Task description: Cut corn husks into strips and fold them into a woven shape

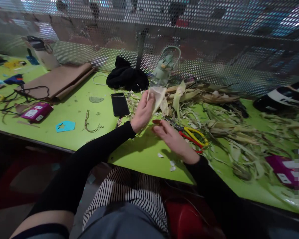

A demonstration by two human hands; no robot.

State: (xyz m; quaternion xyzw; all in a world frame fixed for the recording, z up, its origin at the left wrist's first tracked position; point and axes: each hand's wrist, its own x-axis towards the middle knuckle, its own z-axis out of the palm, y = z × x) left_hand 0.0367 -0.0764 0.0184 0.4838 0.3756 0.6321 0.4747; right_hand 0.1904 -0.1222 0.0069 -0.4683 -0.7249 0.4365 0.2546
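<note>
My left hand is closed on a thin, pale, translucent sheet that looks like a piece of corn husk, held raised above the table. My right hand hovers just to the right and nearer to me, its fingers stretched out and apart. A small reddish-brown piece shows at its fingertips; whether the hand touches it I cannot tell. Beside that hand lies a pair of scissors with yellow and red handles. Dried corn husks are heaped beyond both hands, and shredded husk spreads to the right.
On the green table lie a black phone, a blue card, a clear protractor, a purple box and a brown paper bag. A green bottle and black cloth sit by the perforated metal screen.
</note>
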